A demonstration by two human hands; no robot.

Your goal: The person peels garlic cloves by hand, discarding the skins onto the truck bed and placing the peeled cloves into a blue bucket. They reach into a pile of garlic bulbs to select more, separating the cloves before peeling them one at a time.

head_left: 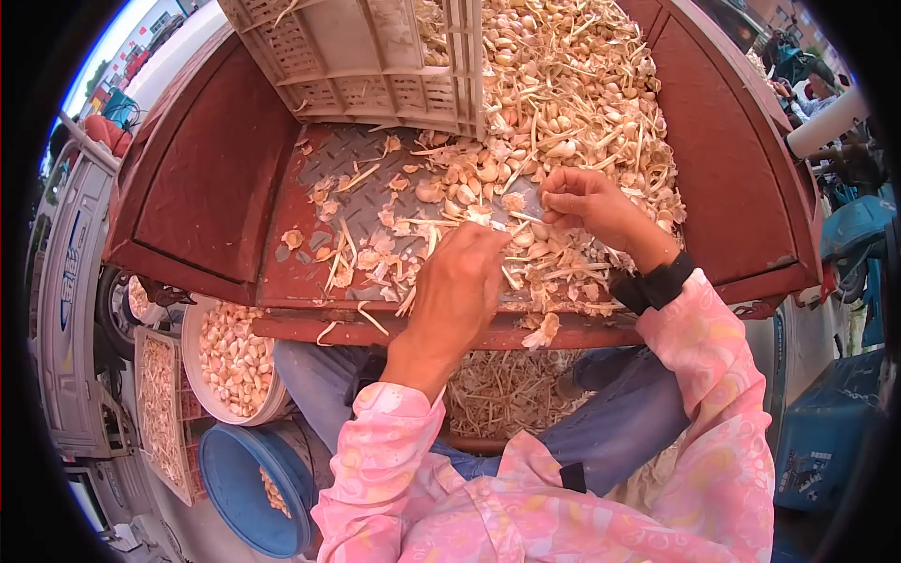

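Note:
My left hand (455,281) is over the near part of the red truck bed (319,281), its fingers pressed together at a whitish piece partly hidden by them. To its right, my right hand (587,206) is raised above the garlic, thumb and fingertips pinched; whatever they hold is too small to name. Beyond and beside both hands lies a large heap of garlic cloves, stalks and skins (563,103). Loose skins and dry stalks (352,249) are scattered on the metal floor left of my left hand.
A plastic crate (375,70) stands tilted on the bed. Below left are a white bucket of cloves (194,361), a blue bucket (230,479) and a crate of garlic bits (160,403). Stalks (507,394) lie between my knees. People are at the upper right and left edge.

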